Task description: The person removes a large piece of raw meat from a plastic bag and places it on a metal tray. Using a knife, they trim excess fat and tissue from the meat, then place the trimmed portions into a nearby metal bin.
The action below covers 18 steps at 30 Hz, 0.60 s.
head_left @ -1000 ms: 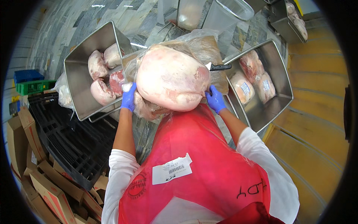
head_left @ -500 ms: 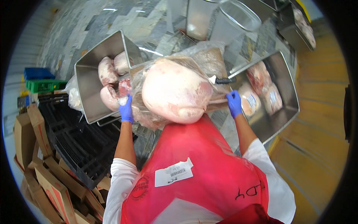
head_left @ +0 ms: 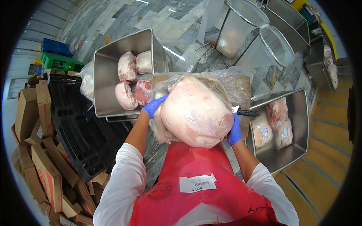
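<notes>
A large pale, skin-on cut of meat (head_left: 196, 111) lies in front of me on a cardboard box lined with clear plastic (head_left: 241, 92). My left hand (head_left: 154, 107), in a blue glove, presses on its left side with the fingers stretched together. At its right end my right hand (head_left: 235, 132), also gloved, grips the cut, its fingers partly hidden behind the meat. Close above that hand, a knife (head_left: 247, 112) with a black handle rests at the box's right side. Part of its blade is hidden.
Left of the box stands a steel bin (head_left: 103, 71) holding several meat pieces; another steel bin (head_left: 299, 132) at right holds wrapped pieces. Clear plastic bins (head_left: 277, 43) stand beyond. Black pallets (head_left: 83, 113) and cardboard boxes (head_left: 49, 165) fill the left side.
My left hand has moved from the left bin's edge onto the cut's left side. My right hand has come in from beside the right bin to the cut's right end. The view has shifted.
</notes>
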Each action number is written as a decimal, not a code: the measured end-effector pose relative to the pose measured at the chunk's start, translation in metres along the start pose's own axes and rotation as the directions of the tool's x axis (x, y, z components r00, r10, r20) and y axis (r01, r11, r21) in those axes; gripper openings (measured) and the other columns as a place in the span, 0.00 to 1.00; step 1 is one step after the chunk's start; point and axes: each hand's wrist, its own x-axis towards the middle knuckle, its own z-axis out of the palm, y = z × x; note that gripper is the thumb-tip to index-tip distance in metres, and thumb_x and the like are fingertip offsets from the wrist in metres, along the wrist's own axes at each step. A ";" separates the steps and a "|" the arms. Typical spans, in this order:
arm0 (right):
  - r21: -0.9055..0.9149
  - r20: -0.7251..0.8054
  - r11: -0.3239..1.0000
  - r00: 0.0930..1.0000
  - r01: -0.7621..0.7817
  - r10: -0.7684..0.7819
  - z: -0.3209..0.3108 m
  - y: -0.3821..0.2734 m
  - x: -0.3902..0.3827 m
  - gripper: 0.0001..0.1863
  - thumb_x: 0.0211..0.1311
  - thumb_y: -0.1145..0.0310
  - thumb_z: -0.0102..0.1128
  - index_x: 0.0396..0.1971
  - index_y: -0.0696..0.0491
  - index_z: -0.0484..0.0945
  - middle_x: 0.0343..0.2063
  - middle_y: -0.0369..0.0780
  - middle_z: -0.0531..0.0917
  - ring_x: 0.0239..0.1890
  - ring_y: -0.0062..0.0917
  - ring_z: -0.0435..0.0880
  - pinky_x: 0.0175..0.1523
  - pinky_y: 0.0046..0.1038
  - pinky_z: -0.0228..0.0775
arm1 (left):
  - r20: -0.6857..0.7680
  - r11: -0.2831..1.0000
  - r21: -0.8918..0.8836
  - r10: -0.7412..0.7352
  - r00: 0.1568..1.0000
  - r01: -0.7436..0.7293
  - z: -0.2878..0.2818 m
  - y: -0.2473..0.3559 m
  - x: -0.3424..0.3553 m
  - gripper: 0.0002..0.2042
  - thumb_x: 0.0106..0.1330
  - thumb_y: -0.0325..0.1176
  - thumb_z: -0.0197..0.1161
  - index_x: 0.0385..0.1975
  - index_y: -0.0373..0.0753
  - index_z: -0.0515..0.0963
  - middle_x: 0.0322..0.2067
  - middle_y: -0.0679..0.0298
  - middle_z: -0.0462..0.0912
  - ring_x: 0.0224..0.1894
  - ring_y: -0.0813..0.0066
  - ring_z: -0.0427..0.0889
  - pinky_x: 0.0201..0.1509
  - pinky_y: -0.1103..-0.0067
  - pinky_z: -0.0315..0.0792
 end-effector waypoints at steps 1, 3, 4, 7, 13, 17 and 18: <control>0.009 -0.006 0.999 0.999 0.038 -0.038 0.003 -0.003 0.000 0.39 0.70 0.35 0.42 0.68 0.51 0.66 0.64 0.38 0.74 0.64 0.33 0.73 0.69 0.35 0.64 | 0.023 0.999 0.015 -0.033 0.999 0.033 0.002 -0.002 0.008 0.29 0.72 0.49 0.59 0.65 0.33 0.70 0.58 0.56 0.79 0.57 0.70 0.80 0.61 0.74 0.74; 0.071 -0.010 0.996 0.999 0.045 -0.045 0.005 -0.007 0.004 0.37 0.69 0.38 0.44 0.66 0.51 0.69 0.61 0.40 0.77 0.61 0.35 0.75 0.67 0.37 0.67 | 0.023 0.996 0.051 -0.077 0.997 0.076 0.019 0.011 0.005 0.28 0.72 0.48 0.59 0.64 0.33 0.71 0.56 0.55 0.80 0.55 0.69 0.82 0.60 0.72 0.75; 0.104 0.009 0.994 0.999 0.035 -0.036 0.006 -0.010 0.006 0.35 0.69 0.39 0.45 0.64 0.51 0.70 0.59 0.40 0.78 0.60 0.36 0.76 0.66 0.36 0.68 | 0.016 0.994 0.042 -0.100 0.995 0.099 0.019 0.015 0.005 0.26 0.72 0.47 0.59 0.62 0.34 0.73 0.55 0.55 0.81 0.53 0.68 0.83 0.59 0.70 0.77; 0.151 0.043 0.989 0.999 -0.011 0.004 0.008 -0.015 0.005 0.32 0.69 0.41 0.45 0.61 0.50 0.73 0.56 0.40 0.80 0.56 0.35 0.79 0.60 0.37 0.72 | 0.030 0.993 -0.029 -0.115 0.993 0.115 0.013 0.005 0.010 0.24 0.72 0.45 0.59 0.60 0.34 0.74 0.52 0.54 0.83 0.50 0.66 0.85 0.57 0.68 0.78; 0.028 0.088 0.992 0.989 -0.125 0.122 0.037 -0.023 -0.025 0.32 0.69 0.41 0.46 0.61 0.49 0.74 0.55 0.39 0.81 0.56 0.32 0.79 0.61 0.36 0.72 | 0.073 0.979 -0.157 -0.116 0.991 0.126 -0.023 -0.037 -0.019 0.25 0.73 0.47 0.56 0.61 0.34 0.73 0.54 0.54 0.82 0.53 0.64 0.83 0.60 0.68 0.75; -0.155 0.133 0.933 0.929 -0.326 0.346 0.053 -0.015 -0.034 0.35 0.70 0.38 0.44 0.63 0.50 0.72 0.59 0.37 0.79 0.61 0.31 0.76 0.66 0.35 0.68 | -0.012 0.978 -0.135 -0.162 0.987 0.158 -0.016 -0.023 -0.100 0.27 0.74 0.50 0.55 0.63 0.35 0.71 0.57 0.55 0.80 0.57 0.64 0.80 0.64 0.68 0.72; -0.224 0.107 0.873 0.880 -0.433 0.463 0.085 -0.030 -0.058 0.36 0.70 0.38 0.44 0.64 0.51 0.71 0.60 0.37 0.78 0.62 0.31 0.75 0.67 0.34 0.67 | -0.010 0.982 -0.112 -0.156 0.988 0.153 0.002 -0.004 -0.127 0.27 0.74 0.50 0.55 0.64 0.36 0.71 0.59 0.56 0.78 0.58 0.65 0.79 0.64 0.69 0.71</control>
